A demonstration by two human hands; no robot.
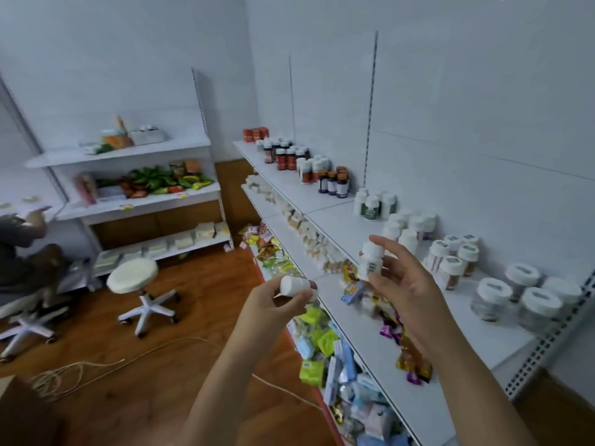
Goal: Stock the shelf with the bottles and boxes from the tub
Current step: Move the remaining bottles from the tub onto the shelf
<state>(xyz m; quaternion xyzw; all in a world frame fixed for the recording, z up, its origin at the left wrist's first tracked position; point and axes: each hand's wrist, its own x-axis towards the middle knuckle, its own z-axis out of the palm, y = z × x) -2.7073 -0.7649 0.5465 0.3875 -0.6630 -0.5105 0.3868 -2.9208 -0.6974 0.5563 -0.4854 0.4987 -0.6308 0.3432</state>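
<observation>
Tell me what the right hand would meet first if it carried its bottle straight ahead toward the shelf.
Probably the group of white-capped bottles on the top shelf, just beyond the right hand and its white bottle. Depth is unclear.

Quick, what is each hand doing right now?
Left hand: holds a white bottle lying sideways.
Right hand: holds a white labelled bottle upright.

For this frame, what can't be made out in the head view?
- Tub: not in view.
- Left bottle: label hidden by the left hand and the tilt.
- Right bottle: print too small to read; right hand covers its base.
- Jars by the right edge: contents blurred.
- Lower shelf packets: blurred, partly hidden by the arms.
</observation>
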